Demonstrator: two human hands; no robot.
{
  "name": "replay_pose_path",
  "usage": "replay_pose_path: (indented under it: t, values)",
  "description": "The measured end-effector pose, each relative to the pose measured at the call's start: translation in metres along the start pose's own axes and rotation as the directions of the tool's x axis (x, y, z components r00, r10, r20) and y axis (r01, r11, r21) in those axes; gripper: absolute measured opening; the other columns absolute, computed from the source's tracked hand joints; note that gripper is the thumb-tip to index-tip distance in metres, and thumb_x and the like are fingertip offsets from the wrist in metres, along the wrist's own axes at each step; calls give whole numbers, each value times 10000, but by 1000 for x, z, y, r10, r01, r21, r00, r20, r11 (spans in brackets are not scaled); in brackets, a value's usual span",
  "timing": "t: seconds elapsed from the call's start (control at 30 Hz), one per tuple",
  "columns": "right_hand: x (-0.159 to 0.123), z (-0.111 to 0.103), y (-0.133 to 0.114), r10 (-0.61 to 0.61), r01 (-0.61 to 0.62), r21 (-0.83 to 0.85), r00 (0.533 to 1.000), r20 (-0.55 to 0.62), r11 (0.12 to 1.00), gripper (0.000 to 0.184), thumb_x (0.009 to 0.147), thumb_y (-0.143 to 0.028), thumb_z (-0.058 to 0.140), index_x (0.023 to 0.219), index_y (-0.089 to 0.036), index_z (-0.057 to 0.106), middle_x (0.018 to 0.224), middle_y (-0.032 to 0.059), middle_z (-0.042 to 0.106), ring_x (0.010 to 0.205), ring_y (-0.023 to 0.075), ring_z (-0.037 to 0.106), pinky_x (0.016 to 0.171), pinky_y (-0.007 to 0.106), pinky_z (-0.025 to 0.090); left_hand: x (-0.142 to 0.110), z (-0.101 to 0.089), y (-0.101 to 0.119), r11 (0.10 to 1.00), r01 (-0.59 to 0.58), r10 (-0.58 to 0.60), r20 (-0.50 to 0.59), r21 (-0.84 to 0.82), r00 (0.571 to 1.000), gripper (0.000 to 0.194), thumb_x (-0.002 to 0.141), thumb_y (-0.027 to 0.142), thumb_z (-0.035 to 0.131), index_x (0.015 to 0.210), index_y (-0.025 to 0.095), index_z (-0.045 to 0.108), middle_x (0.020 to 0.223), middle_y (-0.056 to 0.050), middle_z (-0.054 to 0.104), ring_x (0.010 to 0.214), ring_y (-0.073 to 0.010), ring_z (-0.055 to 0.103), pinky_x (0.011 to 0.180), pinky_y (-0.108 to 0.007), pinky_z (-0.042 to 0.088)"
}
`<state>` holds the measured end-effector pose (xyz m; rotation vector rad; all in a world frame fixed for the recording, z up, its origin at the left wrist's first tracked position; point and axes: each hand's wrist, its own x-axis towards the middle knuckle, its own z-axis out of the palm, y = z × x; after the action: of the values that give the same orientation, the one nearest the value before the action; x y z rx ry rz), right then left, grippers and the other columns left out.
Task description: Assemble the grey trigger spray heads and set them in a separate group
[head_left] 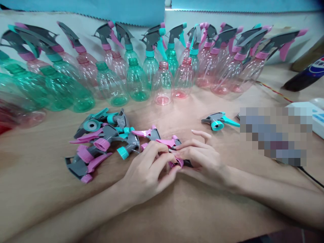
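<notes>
Both my hands meet over the table around one pink-and-grey spray trigger head [177, 163]. My left hand [152, 165] pinches its pink collar between thumb and fingers. From the other side, my right hand [202, 158] grips its grey body, the index finger lifted; much of the head is hidden by my fingers. Just beyond my fingertips lies another pink trigger head [168, 142]. To the left is a pile of loose spray heads, among them a grey one with a turquoise collar [128, 146] and a pink-collared one [86, 162].
Clear pink and green bottles [139, 81] stand in rows along the wall, several with spray heads fitted. A turquoise spray head [217, 125] lies right of centre. Further right are a blurred-out object [275, 135], a white power strip [311, 114] and a dark drink bottle [303, 76].
</notes>
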<state>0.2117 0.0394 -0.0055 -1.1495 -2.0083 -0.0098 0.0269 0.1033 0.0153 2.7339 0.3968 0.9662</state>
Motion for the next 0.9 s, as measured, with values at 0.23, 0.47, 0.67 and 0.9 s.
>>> replay_pose_path:
  t: [0.23, 0.47, 0.67, 0.9]
  values:
    - [-1, 0, 1, -2, 1, -20, 1000, -3, 1000, 153, 785, -277, 681, 851, -176, 588, 861, -19, 708, 857, 114, 644, 1045, 384, 226, -2, 0, -3, 991, -78, 69, 84, 112, 994, 70, 869, 116, 534, 891, 116, 600, 813, -46, 548, 792, -169, 471, 662, -291, 449]
    - [1, -2, -2, 42, -43, 43, 999, 20, 998, 182, 783, -321, 672, 881, -206, 571, 891, -23, 708, 863, 134, 648, 1028, 399, 250, -3, -1, -7, 991, -136, 136, -15, -6, 991, 140, 866, 33, 484, 921, 108, 589, 802, -44, 572, 801, -159, 493, 703, -278, 471]
    - [3, -8, 4, 151, -145, 67, 985, -78, 987, 233, 755, -310, 697, 916, -208, 564, 862, 2, 703, 834, 169, 659, 1002, 434, 302, -6, -3, -1, 988, -153, 148, -160, -18, 976, 122, 883, 68, 481, 883, 107, 596, 808, -49, 540, 780, -153, 496, 678, -286, 460]
    - [5, -9, 7, 104, -91, 121, 989, -109, 988, 270, 757, -228, 686, 991, -189, 557, 847, 14, 678, 831, 165, 645, 943, 420, 425, -4, -7, -1, 989, -92, 62, -238, -117, 969, 98, 822, 59, 583, 881, 134, 606, 750, -15, 517, 713, -128, 510, 602, -272, 450]
